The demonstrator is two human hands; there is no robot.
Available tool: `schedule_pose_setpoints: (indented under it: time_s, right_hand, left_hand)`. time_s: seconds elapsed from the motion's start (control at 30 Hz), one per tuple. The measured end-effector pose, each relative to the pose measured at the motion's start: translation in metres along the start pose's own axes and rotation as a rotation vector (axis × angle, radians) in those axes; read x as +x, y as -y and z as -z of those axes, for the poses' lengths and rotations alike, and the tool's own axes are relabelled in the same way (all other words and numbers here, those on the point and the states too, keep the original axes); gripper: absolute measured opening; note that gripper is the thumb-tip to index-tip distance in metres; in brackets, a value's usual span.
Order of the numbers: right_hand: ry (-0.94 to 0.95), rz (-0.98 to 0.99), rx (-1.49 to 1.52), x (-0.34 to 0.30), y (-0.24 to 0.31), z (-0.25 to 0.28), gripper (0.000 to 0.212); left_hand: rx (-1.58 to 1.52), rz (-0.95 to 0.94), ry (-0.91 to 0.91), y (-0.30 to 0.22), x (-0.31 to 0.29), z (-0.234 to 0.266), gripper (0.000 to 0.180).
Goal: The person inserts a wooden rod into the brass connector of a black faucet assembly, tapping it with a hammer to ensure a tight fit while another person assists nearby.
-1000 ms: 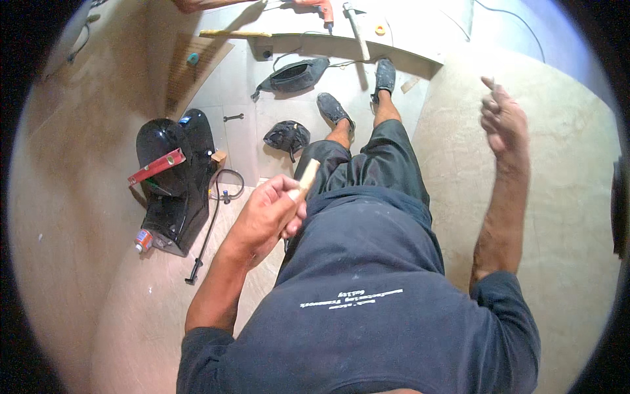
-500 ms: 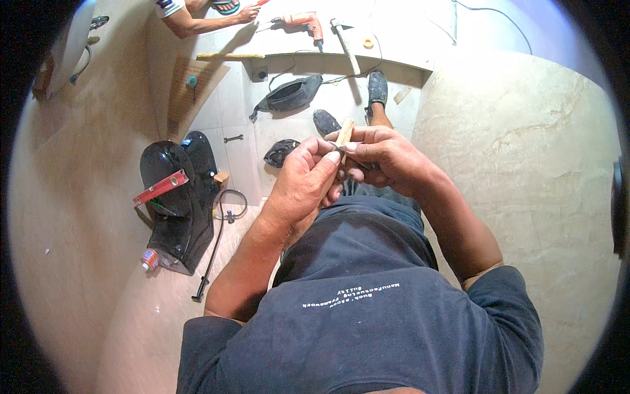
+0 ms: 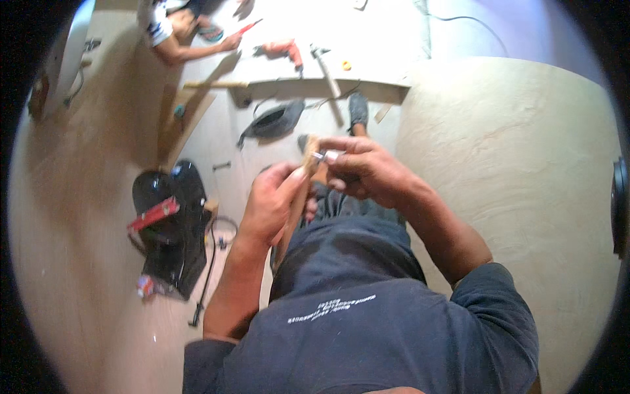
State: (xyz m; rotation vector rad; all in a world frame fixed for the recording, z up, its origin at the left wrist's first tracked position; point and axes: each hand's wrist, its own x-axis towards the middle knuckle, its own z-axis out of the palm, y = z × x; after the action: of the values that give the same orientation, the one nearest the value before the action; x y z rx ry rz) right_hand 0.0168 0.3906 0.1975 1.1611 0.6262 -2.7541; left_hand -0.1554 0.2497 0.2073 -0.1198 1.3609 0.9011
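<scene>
My left hand (image 3: 272, 200) is closed around a light wooden strip (image 3: 310, 152), whose top end sticks up past the fingers. A brown length below the same hand looks like more of this strip. From the other side my right hand (image 3: 367, 164) pinches a small shiny metal piece (image 3: 319, 156) against or close beside the strip's upper end. Its exact kind is too small and blurred to tell. Something orange-brown shows under the right fingers; I cannot make out what it is. Both hands are in front of my body, above my legs.
A dark waist pouch (image 3: 272, 121) lies past my hands. Beyond it, a red drill (image 3: 283, 51) and a hammer (image 3: 326, 71) rest on a white ledge. A co-worker's hand (image 3: 231, 42) holds a red tool. At left, a red spirit level (image 3: 154, 215) lies on a glossy black fixture (image 3: 177, 253).
The view has shifted. My hands have drawn slightly apart, and more of the wooden strip and the metal piece shows. The co-worker's arm and red tool have come further into view.
</scene>
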Motion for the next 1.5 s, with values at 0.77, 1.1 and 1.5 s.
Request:
schedule_pose_setpoints:
  time_s: [0.77, 1.1, 1.5]
  right_hand:
    - [-0.505, 0.229, -0.283, -0.029, 0.032, 0.053, 0.040]
    - [0.121, -0.113, 0.006, 0.007, -0.025, -0.020, 0.044]
    - [-0.392, 0.412, -0.157, -0.003, 0.019, 0.082, 0.036]
  left_hand:
    - [0.264, 0.094, 0.056, 0.016, -0.060, 0.038, 0.026]
    - [-0.060, -0.043, 0.149, 0.014, -0.025, 0.023, 0.020]
    - [0.079, 0.056, 0.200, 0.026, -0.079, 0.060, 0.026]
